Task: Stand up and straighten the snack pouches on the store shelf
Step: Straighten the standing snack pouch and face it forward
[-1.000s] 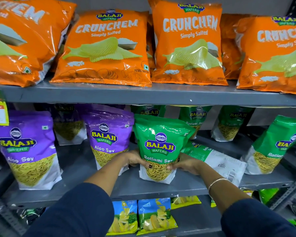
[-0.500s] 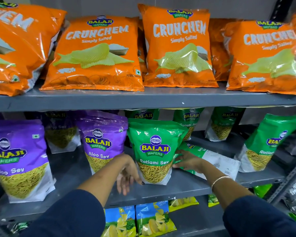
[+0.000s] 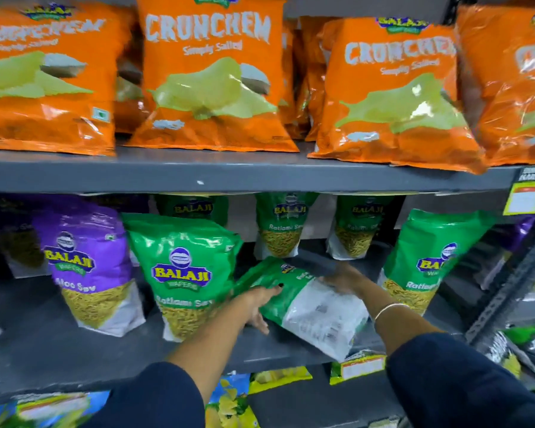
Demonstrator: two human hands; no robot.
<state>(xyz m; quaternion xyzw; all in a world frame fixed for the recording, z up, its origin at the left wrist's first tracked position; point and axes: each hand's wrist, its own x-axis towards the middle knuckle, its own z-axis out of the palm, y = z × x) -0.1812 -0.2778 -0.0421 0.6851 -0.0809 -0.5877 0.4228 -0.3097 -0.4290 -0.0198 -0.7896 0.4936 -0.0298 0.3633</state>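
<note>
Head view showed both hands on one fallen green-and-white foil snack pouch lying tilted at the front edge of the grey metal middle shelf. The left hand gripped its green left side, thumb on top and fingers underneath. The right hand, blurred, lay on its upper right edge; how far it had closed could not be told. Just left stood an upright green Ratlami Sev pouch, then a purple Aloo Sev pouch. Orange Crunchem chip bags lined the shelf above.
</note>
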